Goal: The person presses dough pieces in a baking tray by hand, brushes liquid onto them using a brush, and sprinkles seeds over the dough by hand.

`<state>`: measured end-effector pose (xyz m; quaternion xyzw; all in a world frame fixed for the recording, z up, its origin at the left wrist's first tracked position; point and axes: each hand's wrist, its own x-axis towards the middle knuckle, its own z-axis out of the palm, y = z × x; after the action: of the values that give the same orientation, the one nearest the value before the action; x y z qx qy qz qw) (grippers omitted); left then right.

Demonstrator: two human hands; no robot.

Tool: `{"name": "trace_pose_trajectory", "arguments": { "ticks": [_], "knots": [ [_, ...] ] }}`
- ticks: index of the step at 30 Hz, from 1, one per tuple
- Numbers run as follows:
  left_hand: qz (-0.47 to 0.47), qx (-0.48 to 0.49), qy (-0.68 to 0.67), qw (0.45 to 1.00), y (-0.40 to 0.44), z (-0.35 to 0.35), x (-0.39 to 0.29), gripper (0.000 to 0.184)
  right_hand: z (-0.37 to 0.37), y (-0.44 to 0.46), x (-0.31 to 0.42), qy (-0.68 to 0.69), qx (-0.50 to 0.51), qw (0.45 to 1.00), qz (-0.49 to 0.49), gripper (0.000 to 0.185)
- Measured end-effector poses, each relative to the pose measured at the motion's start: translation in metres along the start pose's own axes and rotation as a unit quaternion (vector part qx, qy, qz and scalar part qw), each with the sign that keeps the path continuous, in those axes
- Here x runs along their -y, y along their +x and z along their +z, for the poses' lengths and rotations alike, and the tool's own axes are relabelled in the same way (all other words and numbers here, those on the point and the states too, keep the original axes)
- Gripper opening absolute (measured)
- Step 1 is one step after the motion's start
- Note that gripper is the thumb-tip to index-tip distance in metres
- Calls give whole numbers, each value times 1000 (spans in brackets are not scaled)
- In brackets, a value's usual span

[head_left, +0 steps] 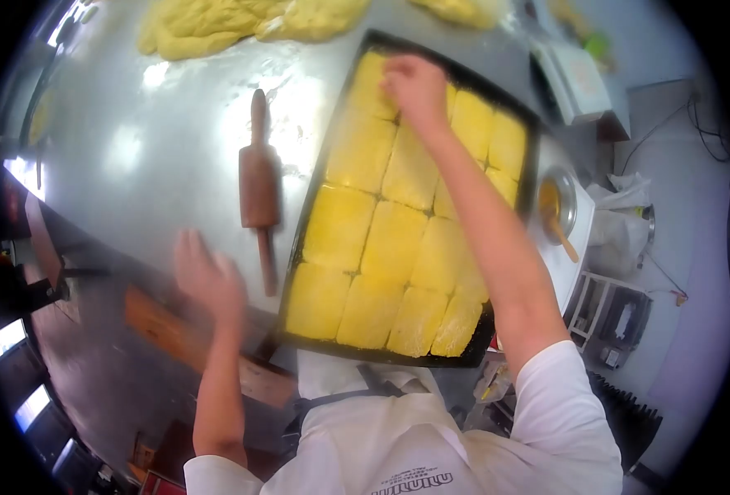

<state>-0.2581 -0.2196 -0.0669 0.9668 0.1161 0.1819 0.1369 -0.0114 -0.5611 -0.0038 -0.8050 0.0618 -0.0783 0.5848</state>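
A black baking tray (306,216) holds rows of flat yellow dough pieces (338,227), set close together. Over the far end of the tray is my right hand (417,89), its fingers curled in; what they hold, if anything, is hidden. My left hand (208,276) hovers by the table's near edge with fingers stretched out, smeared by motion and holding nothing visible. Between that hand and the tray lies a wooden rolling pin (259,186), its handles pointing away from and toward me.
Large lumps of yellow dough (216,26) lie at the far side of the shiny metal table (134,124). Another dough lump (460,10) is further right. Right of the tray stands a metal bowl (565,198) with a wooden-handled utensil (565,241). A white box-like device (575,82) stands beyond.
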Motion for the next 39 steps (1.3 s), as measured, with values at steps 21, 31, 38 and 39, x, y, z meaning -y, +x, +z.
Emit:
{"name": "trace_pose_trajectory", "arguments": {
  "ticks": [21, 31, 38, 39],
  "knots": [
    [-16, 13, 1, 1000, 2, 0, 0, 58, -51, 7, 66, -11, -71, 972, -226, 17],
    [-13, 15, -6, 1000, 1, -3, -3, 58, -37, 12, 14, -24, -54, 985, -162, 20],
    [-4, 12, -11, 1000, 5, -1, -3, 58, -20, -23, -17, -151, 20, 965, -213, 31],
    [-6, 8, -11, 1000, 4, 1, -1, 58, -15, -23, -17, -148, 9, 961, -232, 34]
  ]
}}
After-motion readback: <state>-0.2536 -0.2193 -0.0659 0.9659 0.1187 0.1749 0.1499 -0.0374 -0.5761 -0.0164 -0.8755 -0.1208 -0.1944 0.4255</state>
